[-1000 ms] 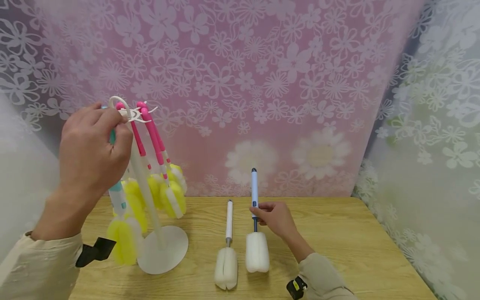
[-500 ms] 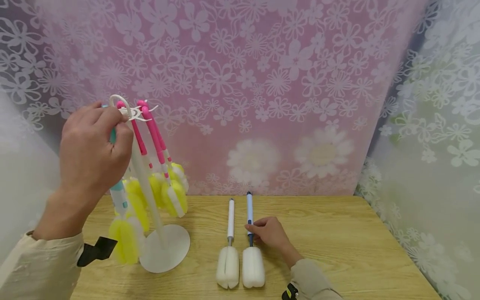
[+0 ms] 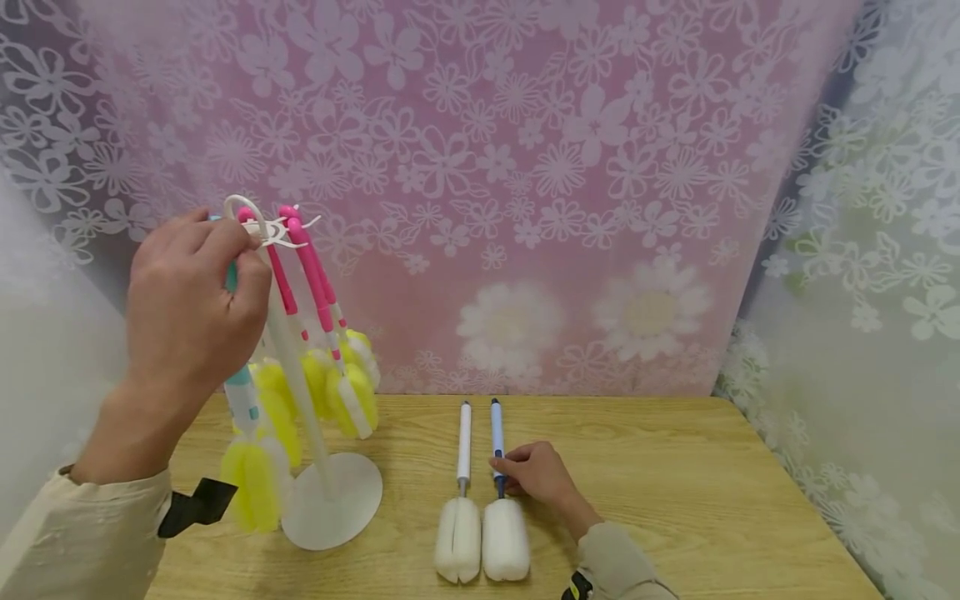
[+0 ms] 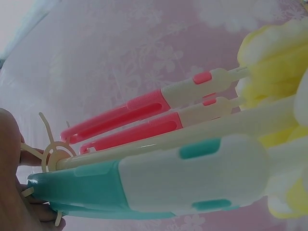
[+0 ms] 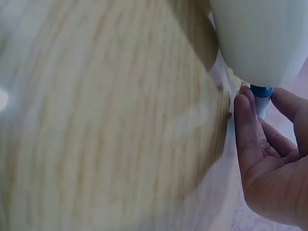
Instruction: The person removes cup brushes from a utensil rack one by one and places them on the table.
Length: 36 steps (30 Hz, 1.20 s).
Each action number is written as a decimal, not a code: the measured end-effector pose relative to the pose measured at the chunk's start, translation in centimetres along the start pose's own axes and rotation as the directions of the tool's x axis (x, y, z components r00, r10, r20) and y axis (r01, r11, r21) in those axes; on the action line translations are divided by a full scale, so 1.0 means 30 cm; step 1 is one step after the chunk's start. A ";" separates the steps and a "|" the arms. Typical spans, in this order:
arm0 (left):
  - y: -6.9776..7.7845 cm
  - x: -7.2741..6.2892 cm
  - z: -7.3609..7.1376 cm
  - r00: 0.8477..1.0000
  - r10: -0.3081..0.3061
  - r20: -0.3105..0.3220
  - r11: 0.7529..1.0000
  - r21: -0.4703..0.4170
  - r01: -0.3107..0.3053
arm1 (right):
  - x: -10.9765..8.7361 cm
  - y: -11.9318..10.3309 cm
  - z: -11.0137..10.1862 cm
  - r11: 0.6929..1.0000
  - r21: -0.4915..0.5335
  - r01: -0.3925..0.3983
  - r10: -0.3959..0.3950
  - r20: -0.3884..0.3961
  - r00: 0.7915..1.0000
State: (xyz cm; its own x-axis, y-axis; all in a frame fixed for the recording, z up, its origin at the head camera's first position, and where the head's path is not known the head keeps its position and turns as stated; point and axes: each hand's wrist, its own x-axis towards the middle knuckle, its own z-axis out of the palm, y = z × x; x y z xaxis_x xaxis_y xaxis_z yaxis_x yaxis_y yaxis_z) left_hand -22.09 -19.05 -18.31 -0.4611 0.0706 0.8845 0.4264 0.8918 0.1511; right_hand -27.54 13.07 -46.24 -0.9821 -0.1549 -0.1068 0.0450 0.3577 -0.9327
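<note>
My left hand (image 3: 197, 300) grips the top of a white hanging stand (image 3: 288, 367) by its hooked ring. From the hooks hang several sponge brushes: pink-handled brushes (image 3: 311, 271) on the far side, teal-and-white brushes (image 4: 144, 187) near my palm, all with yellow-and-white sponge heads (image 3: 258, 487). With thumb and fingers, my right hand (image 3: 542, 475) pinches the lower handle of a light blue bottle brush (image 3: 497, 429) that has a white sponge head. Just left of it lies a white-handled bottle brush (image 3: 464, 442), parallel to it on the table.
The wooden table (image 3: 645, 500) ends at a pink flowered curtain (image 3: 420, 317) behind. A pale flowered curtain (image 3: 862, 375) borders the right side. The stand's round base (image 3: 348, 517) rests left of the two bottle brushes.
My right hand has brought the light blue bottle brush down and left, alongside the white-handled one. The left hand keeps its hold on the stand.
</note>
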 end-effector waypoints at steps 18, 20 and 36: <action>0.002 -0.005 -0.001 1.000 -0.002 -0.008 1.000 0.000 0.002 | -0.013 0.002 0.003 1.000 -0.027 0.000 0.000 -0.016 1.000; 0.001 -0.004 0.000 1.000 0.005 -0.013 1.000 0.000 -0.005 | -0.016 0.002 0.000 0.999 -0.036 0.006 -0.007 -0.016 1.000; 0.035 -0.002 -0.029 0.987 0.119 -0.105 0.982 0.159 -0.102 | -0.048 -0.040 -0.069 0.998 -0.066 0.013 -0.019 -0.105 0.994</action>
State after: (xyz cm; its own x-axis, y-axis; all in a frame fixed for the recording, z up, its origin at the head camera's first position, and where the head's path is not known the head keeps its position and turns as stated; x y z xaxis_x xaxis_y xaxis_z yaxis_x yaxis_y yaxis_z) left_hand -20.92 -18.50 -17.82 -0.3230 0.1294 0.9375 0.3424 0.9395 -0.0117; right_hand -26.57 14.77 -44.26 -0.9965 -0.0647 -0.0520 0.0205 0.4157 -0.9093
